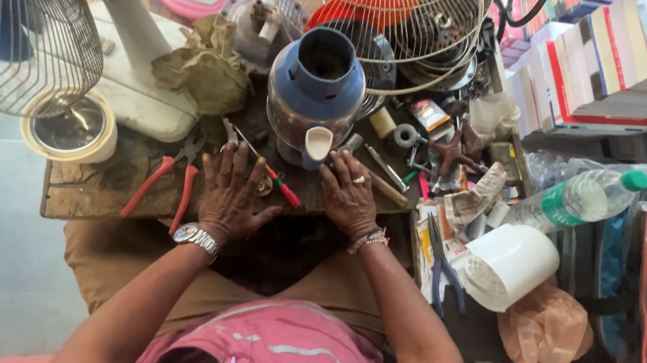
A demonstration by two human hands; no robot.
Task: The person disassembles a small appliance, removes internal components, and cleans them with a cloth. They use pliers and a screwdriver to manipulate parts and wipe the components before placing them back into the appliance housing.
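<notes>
While both hands lie on the bench (pixel 87 189) below the blue jar (pixel 316 83), the left hand (pixel 231 192) spreads flat, fingers open, beside a red screwdriver (pixel 280 186); the right hand (pixel 349 195) rests loosely curled, holding nothing.

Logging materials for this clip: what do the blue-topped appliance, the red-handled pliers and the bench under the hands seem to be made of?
Blue-topped appliance: likely moulded plastic, a matte blue collar over a glossy translucent body. Red-handled pliers: dark, dull metal jaws, with handles that look sleeved in red plastic or rubber. Bench: apparently bare wood, worn, stained, with rough edges. The left hand and right hand rest on it.
</notes>
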